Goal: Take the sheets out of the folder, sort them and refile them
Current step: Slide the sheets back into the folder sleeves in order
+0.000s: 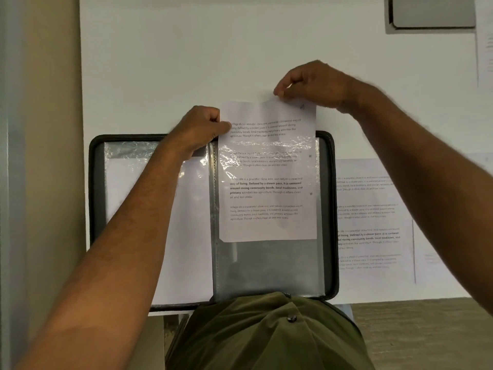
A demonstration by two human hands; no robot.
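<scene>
A dark zip folder lies open on the white table, its clear plastic sleeves spread left and right. A printed sheet sits partway in the right sleeve, its top sticking out above the sleeve's opening. My left hand pinches the sheet's upper left edge. My right hand pinches its top edge near the right corner. The sleeve's lower part holds nothing behind the plastic. The left sleeve holds a blank white sheet, partly hidden by my left forearm.
More printed sheets lie on the table right of the folder. A grey laptop sits at the far right corner, with another paper beside it. The table's front edge runs just below the folder.
</scene>
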